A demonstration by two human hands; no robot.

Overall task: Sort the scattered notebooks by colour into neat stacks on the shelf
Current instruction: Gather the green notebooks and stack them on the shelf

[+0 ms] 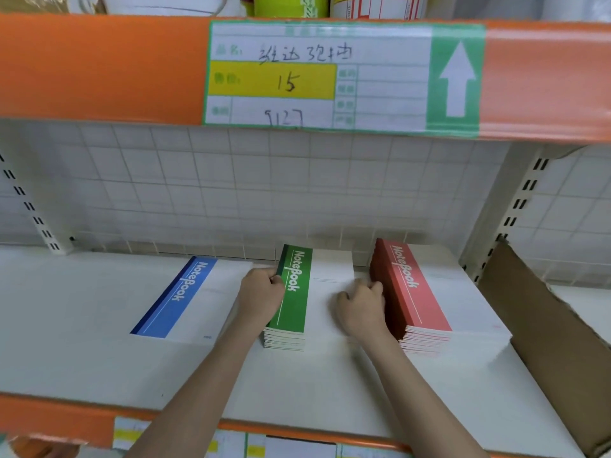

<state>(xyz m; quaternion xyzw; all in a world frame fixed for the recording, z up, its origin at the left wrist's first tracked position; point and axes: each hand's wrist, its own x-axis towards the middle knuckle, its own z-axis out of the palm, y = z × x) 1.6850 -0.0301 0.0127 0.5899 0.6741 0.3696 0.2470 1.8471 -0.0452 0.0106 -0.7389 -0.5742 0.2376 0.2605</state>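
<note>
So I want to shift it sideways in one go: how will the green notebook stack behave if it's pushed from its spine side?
The green notebook stack would probably shear, since its thin soft-cover books lie loose and their front edges already look stepped. It likely slides easily on the smooth white shelf. Tipping seems unlikely: it is low and wide.

We find open white shelf board [82, 342] left of the green-banded notebook stack [291, 299], while just right of it the taller red-banded notebook stack [416, 292] and, further right, a leaning brown cardboard sheet [545, 342] block passage.
</note>
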